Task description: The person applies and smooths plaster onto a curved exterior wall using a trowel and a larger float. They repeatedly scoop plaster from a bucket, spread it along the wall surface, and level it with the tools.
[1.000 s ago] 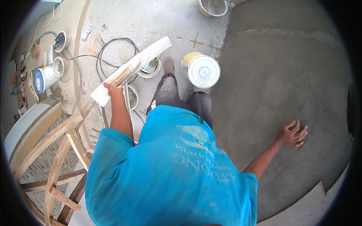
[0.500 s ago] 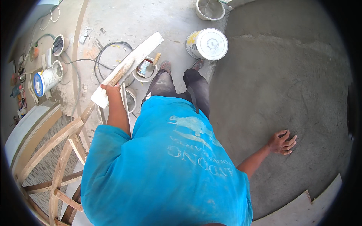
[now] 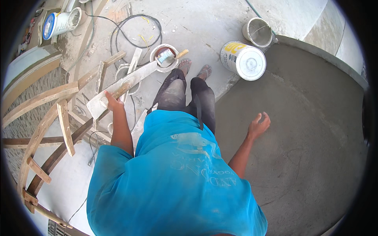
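My left hand [image 3: 113, 103] is closed on a long white plastering float [image 3: 141, 75], near its lower left end. A wooden handle strip [image 3: 123, 89] runs along its face, and its far end reaches toward a basin [image 3: 158, 51] by my feet. This basin holds a paint-spattered can [image 3: 166, 56] and a tool with a wooden handle [image 3: 182, 54]. To the right, my right hand [image 3: 259, 126] is empty, its fingers loosely curled and the thumb apart. It is over a broad grey cement surface [image 3: 299, 153]; whether it touches the surface I cannot tell.
A lidded white bucket [image 3: 251, 63] stands at the cement's edge, with a grey-stained pail [image 3: 258, 33] behind it. Black cable [image 3: 136, 16] lies coiled on the floor. Curved wooden framing [image 3: 43, 129] fills the left side. Another white bucket [image 3: 57, 24] lies at the far left.
My right hand has lifted away from the cement and come nearer my body. The float, still in my left hand, has a flatter tilt. The whole view has turned with my head.
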Tool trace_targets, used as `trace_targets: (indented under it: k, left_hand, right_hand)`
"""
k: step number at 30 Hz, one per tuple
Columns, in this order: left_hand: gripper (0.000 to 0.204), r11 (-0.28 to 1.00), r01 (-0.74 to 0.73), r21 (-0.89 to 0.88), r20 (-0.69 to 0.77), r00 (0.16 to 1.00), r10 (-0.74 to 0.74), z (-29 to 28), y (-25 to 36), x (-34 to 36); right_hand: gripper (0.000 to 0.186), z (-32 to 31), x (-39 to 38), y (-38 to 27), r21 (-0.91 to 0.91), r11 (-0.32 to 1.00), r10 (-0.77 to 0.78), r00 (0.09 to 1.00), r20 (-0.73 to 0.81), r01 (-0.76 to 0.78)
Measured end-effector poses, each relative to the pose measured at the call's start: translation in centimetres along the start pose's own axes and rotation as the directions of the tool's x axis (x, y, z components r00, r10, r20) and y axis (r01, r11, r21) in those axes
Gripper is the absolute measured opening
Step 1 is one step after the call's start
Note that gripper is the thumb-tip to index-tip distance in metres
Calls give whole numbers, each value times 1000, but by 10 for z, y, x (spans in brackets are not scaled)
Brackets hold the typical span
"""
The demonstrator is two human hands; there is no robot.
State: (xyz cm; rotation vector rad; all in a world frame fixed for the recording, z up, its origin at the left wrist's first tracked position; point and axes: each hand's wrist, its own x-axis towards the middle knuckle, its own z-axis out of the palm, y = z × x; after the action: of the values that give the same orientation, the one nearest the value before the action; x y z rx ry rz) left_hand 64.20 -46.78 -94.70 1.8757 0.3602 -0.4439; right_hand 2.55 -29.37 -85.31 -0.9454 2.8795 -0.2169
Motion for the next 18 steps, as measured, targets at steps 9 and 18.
trace_targets:
  k: [9, 18]
  left_hand:
    - [41, 936, -116, 332, 51, 993, 105, -156, 4, -19]
    - [34, 535, -339, 774, 236, 938, 253, -196, -15, -64]
  right_hand:
    - [48, 391, 48, -218, 238, 458, -635, 128, 762, 857]
    - [20, 611, -18, -281, 123, 436, -582, 175, 794, 891]
